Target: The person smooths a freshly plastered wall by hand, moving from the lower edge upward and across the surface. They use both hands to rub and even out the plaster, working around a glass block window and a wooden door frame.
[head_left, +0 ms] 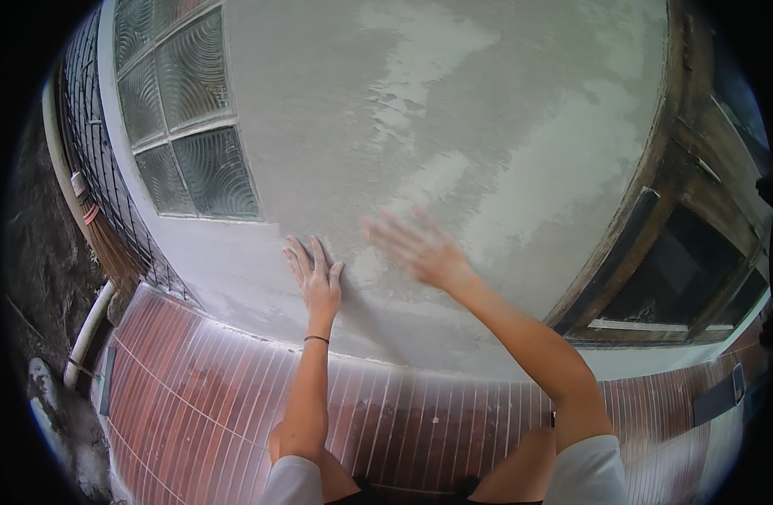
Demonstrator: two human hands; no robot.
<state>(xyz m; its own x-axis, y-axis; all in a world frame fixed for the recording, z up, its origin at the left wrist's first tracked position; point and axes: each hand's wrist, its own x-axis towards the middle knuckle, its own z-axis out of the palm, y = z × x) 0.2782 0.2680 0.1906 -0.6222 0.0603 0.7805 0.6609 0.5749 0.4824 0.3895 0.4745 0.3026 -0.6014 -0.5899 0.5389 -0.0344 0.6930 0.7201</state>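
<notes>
A grey plastered wall [336, 135] with paler, patchy areas fills the view in front of me. My left hand [317, 282] rests on its lower left part, palm toward the surface, fingers spread and dusted white. A dark band circles that wrist. Up and to the right, my right hand [424, 252] is at the wall with its fingers spread apart. Motion smears those fingertips, and I cannot tell whether they touch the plaster. Nothing shows in either hand.
Glass blocks [188, 118] are set in the wall at the upper left. A straw broom [108, 231] leans by a dark lattice [87, 109]. On the right stands a wooden-framed door [689, 227]. Reddish tiles [209, 379] with whitish dust cover the floor; a dark flat object [714, 400] lies at right.
</notes>
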